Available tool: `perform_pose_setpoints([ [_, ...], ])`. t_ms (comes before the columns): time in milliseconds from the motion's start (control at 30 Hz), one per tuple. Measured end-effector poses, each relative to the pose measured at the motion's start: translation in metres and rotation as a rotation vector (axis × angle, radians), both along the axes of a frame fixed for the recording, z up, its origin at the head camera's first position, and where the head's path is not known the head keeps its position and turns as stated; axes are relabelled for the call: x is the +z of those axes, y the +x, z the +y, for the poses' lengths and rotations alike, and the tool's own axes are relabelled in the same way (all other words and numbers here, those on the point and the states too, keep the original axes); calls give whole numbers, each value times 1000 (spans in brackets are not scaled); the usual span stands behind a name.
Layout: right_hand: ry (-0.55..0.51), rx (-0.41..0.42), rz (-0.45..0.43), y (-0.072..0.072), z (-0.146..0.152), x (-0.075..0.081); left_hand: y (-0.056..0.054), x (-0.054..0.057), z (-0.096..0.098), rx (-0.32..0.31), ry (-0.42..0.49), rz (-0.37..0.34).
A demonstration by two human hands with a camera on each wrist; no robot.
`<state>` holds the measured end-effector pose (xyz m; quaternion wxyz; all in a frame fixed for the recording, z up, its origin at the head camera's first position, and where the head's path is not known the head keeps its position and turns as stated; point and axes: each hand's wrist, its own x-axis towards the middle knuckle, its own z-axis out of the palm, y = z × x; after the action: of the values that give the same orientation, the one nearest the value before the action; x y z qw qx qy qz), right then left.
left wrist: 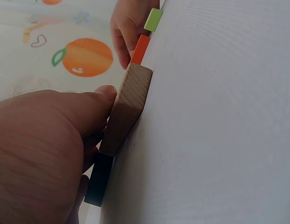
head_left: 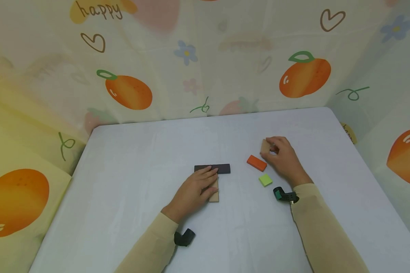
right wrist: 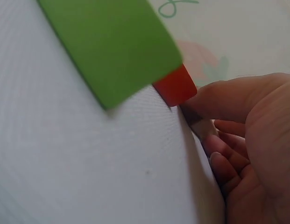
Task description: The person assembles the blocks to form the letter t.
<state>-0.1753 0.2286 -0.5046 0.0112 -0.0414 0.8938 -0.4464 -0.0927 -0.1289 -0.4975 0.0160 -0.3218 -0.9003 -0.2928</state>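
A white table (head_left: 140, 151) is lying beneath both hands. The left hand (head_left: 193, 189), fingers extended, and the right hand (head_left: 283, 158), pinching, are working apart. The left is covering part of a black strip (head_left: 223, 168) and an adjoining wooden block (head_left: 214, 198). The right is gripping a pale block (head_left: 265, 146), just beside an orange block (head_left: 256, 163); a green block (head_left: 265, 180) is sitting nearer the person.

On the fruit-printed cloth (head_left: 246, 22), upper left in the head view, the word "happy" (head_left: 102, 10) is showing in brown script; smaller, partly hidden lettering (head_left: 347, 132) is appearing at right.
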Motion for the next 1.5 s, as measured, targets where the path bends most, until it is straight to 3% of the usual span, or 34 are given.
perform_pose_setpoints([
  [600,27,-2,7,0,0,2,0,0,0,-11,3,6],
  [867,-23,11,8,3,-7,4,-1,-3,0,-9,0,-6],
  [1167,-32,18,32,5,-23,14,0,-2,-1,-5,1,3],
  [1500,-60,81,27,9,-40,28,1,0,-1,-1,-8,1],
])
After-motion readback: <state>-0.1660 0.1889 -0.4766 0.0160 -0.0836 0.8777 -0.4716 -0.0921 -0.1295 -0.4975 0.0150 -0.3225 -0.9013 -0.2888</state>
